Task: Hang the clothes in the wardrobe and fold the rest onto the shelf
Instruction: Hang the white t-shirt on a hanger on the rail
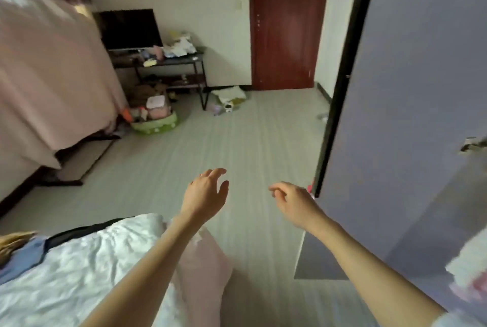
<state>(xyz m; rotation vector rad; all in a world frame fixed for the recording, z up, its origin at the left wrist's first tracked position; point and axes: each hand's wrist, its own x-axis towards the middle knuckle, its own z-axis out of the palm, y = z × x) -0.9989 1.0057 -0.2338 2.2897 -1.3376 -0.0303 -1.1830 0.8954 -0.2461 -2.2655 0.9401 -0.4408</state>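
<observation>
My left hand (207, 194) hangs in the air above the floor with its fingers relaxed and spread, holding nothing. My right hand (292, 201) is beside it, fingers loosely curled and empty, close to the edge of the grey-blue wardrobe door (408, 115) on the right. A white crumpled garment (79, 268) and a pink cloth (200, 271) lie on the bed at the lower left, under my left forearm. A blue piece of clothing (23, 260) lies at the far left. Folded white and pink fabric (471, 268) shows blurred at the right edge.
A pink-covered bed (47, 68) fills the left. A TV (130, 28) stands on a cluttered black stand (168, 63), with a green basket (155, 123) of things on the floor. A red-brown door (287, 26) is at the back. Grey floor (237, 142) lies ahead.
</observation>
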